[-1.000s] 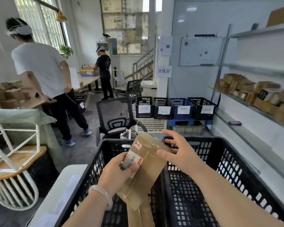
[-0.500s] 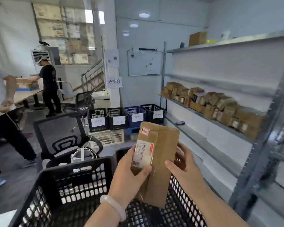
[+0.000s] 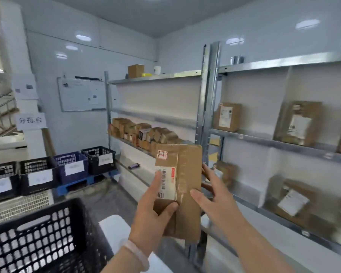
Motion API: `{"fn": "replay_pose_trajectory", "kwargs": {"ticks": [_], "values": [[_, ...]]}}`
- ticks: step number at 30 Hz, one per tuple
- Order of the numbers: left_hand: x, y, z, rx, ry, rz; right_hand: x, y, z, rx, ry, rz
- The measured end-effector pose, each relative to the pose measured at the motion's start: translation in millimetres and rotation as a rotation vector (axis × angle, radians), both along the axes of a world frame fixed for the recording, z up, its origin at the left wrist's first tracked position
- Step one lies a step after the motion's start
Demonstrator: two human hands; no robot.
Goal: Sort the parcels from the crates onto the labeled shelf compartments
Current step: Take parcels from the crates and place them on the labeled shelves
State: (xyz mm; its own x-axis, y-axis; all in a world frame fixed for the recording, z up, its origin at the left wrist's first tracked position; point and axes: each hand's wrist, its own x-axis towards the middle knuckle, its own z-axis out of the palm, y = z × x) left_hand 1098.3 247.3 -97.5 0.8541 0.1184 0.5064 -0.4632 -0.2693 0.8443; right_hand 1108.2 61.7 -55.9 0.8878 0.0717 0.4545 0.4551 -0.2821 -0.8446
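Near left sits a crate (image 3: pixel 37 243); farther left, a row of labelled crates (image 3: pixel 71 168). On the right stands shelving (image 3: pixel 264 65), parcels (image 3: pixel 146 133) on its middle shelf, the held parcel (image 3: pixel 189 164) before its post.

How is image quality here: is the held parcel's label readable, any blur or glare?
Head view: the parcel in the left hand is fairly sharp, barcode visible but print unreadable; shelf parcels at right smear with motion blur; lamp reflections glare on the glossy wall.

parcel (image 3: pixel 187 174) in left hand (image 3: pixel 152 219), shelves (image 3: pixel 264 141) behind
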Motion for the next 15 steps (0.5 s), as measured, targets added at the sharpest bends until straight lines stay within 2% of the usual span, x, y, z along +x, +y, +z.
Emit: {"fn": "replay_pose_trajectory", "kwargs": {"ticks": [6,11,15], "values": [[49.0,-123.8,15.1,-0.015,-0.050,-0.121,4.1,-129.3,10.8,-0.403,-0.224,-0.302],[93.0,-190.8,27.1,0.002,-0.089,-0.189,24.0,-193.8,13.4,-0.605,-0.295,-0.483],[134.6,-224.5,35.1,0.028,-0.092,-0.217,56.2,-218.4,12.9,-0.667,-0.326,-0.569]]}}
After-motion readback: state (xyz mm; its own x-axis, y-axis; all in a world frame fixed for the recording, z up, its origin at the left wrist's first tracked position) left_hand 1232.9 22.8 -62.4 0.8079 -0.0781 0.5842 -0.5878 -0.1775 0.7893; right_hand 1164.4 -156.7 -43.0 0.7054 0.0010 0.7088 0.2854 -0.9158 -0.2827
